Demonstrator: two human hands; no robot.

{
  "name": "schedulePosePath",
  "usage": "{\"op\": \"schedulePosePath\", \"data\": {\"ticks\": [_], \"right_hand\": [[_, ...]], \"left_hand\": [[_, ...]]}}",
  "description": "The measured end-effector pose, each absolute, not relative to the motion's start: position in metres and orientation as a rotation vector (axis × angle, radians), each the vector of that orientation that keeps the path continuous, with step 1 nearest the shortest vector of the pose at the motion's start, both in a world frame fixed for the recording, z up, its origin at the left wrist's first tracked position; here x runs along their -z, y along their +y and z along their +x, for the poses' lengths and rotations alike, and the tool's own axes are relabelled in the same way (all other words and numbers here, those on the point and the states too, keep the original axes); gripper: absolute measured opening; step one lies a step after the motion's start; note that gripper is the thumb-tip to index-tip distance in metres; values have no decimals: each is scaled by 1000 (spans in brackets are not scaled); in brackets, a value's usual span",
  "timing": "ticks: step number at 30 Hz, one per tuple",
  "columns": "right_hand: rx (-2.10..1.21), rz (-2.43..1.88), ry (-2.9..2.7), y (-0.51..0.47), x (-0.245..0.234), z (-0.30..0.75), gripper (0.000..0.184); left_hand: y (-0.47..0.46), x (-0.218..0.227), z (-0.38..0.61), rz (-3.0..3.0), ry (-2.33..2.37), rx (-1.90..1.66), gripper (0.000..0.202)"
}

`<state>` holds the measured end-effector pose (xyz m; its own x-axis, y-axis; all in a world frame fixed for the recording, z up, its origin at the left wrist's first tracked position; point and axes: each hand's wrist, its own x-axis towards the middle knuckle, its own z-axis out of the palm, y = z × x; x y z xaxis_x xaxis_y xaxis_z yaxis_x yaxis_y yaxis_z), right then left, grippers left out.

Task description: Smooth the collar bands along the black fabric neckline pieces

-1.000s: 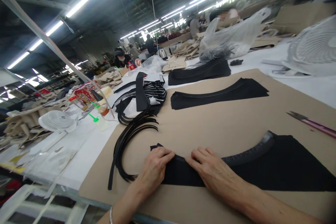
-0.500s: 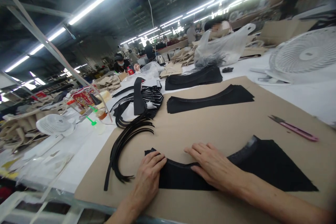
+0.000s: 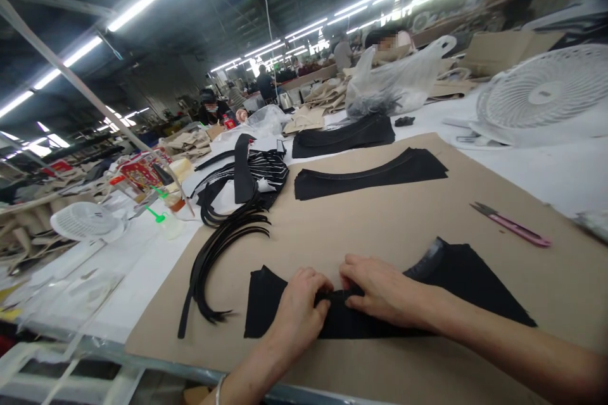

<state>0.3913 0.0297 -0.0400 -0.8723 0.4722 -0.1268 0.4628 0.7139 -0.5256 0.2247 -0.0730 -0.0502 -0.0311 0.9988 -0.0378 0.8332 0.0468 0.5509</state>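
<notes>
A black curved fabric piece [image 3: 468,278] lies flat on the brown board at the front, its concave edge facing away from me. My left hand [image 3: 304,300] pinches that curved edge near the middle, thumb and fingers closed on it. Just to its right, my right hand [image 3: 375,288] has thumb and fingertips curled over the same edge. A narrow gap of black fabric shows between the two hands. Toward the right end, the edge has a greyish, shiny patch. Left of the piece lies a bundle of thin curved black strips [image 3: 202,272].
Pink thread snips [image 3: 510,224] lie on the brown board [image 3: 361,221] at right. Black fabric stacks [image 3: 370,174] sit farther back. A white fan [image 3: 546,88] stands at right, a smaller fan [image 3: 88,221] at left near green-tipped bottles [image 3: 164,221]. Other people sit in the background.
My left hand has moved right along the curved edge, from the left end to beside my right hand. Both hands' fingers have curled in on the edge. The view has shifted slightly.
</notes>
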Motion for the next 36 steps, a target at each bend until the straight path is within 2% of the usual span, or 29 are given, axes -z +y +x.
{"op": "schedulePosePath", "data": {"ticks": [7,12,23,36], "right_hand": [[-948,-838,-2881,29,37,391,18],[-961,-768,-2867,29,41,397,10],[-1012,-748,-2807,30,51,402,15],[-1024,-702,-2763,27,55,407,11]], "left_hand": [[-68,44,227,1793,1902,-453,23],[-67,42,231,1809,1891,-427,25],[-59,37,234,1818,1841,-379,31],[-60,36,237,1897,1848,-363,31]]}}
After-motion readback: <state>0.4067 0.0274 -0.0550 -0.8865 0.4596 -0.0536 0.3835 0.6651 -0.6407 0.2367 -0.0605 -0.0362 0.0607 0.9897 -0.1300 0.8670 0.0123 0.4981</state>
